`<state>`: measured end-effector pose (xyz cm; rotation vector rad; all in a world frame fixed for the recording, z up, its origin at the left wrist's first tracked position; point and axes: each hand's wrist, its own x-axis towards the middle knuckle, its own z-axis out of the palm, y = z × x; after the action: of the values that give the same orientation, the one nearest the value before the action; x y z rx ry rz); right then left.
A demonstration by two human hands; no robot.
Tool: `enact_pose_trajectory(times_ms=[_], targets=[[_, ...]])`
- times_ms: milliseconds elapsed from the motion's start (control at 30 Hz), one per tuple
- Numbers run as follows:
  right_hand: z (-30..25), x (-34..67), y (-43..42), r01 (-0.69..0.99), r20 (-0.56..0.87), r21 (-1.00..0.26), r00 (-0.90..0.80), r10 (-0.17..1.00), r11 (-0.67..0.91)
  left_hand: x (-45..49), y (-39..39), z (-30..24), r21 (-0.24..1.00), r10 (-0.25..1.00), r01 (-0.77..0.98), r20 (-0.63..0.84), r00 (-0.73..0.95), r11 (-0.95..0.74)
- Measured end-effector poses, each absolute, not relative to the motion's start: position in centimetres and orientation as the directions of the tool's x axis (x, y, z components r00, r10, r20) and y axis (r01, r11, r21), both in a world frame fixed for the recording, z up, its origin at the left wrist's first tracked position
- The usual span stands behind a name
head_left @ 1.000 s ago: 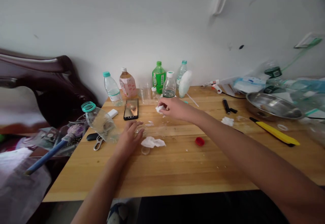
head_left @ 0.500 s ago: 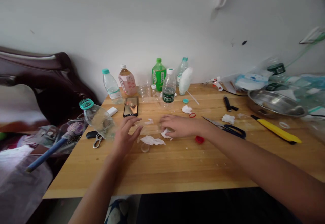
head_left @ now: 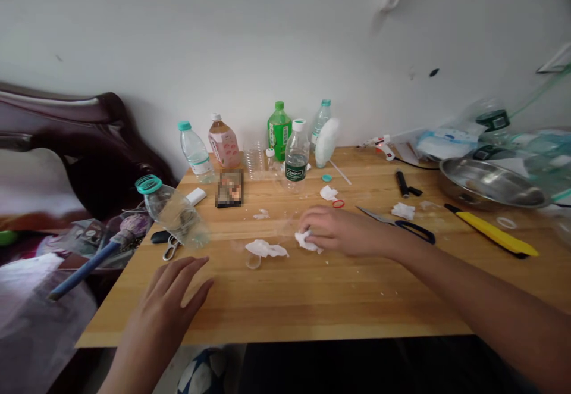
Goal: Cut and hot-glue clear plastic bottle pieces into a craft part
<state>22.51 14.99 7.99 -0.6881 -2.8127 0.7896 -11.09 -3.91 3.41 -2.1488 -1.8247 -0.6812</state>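
Note:
My right hand (head_left: 334, 230) is low over the wooden table, fingers bent and closed around a crumpled white tissue (head_left: 307, 241). Left of it lies a flattened tissue (head_left: 267, 249), with a small clear round piece (head_left: 253, 261) at its lower edge. My left hand (head_left: 172, 296) hovers near the table's front left, fingers apart, holding nothing. Just beyond that hand, a tilted clear bottle (head_left: 173, 209) with a teal neck leans at the left edge, and scissors with looped handles (head_left: 171, 247) lie beside it. A torn scrap (head_left: 262, 213) is further back.
Several bottles line the wall, including a green one (head_left: 279, 132) and a clear one with a dark label (head_left: 296, 162). On the right are dark-handled scissors (head_left: 414, 231), a yellow cutter (head_left: 491, 230), a steel bowl (head_left: 491, 183) and a glue gun (head_left: 383, 146). A phone (head_left: 229, 188) lies back left.
My right hand has slid right with the crumpled tissue, and the red cap no longer shows. My left hand has drawn back toward the front left, away from the table's middle.

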Motion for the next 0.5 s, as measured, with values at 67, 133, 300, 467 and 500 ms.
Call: enact_pose_trajectory(times_ms=[67,133,300,467,500], targets=[[8.1,22.4,14.9,0.462,0.022,-0.516,-0.835,0.550,0.721,-11.9,-3.7,2.6,0.114,0.899,0.978,0.422,0.114,-0.178],[8.1,22.0,14.6,0.503,0.022,-0.519,-0.800,0.600,0.691,-12.1,-3.2,2.3,0.139,0.917,0.979,0.389,0.083,-0.147],[7.1,18.9,12.9,0.486,0.153,-0.505,-0.763,0.628,0.714,-11.2,-2.3,3.0,0.271,0.917,0.955,0.400,0.000,-0.119],[5.0,13.7,11.3,0.406,0.192,-0.328,-0.856,0.480,0.853,-8.1,-3.4,4.2,0.335,0.782,0.933,0.613,-0.114,-0.127],[4.5,13.0,11.2,0.380,0.187,-0.290,-0.878,0.441,0.879,-7.3,-4.0,4.3,0.354,0.744,0.925,0.653,-0.139,-0.138]])
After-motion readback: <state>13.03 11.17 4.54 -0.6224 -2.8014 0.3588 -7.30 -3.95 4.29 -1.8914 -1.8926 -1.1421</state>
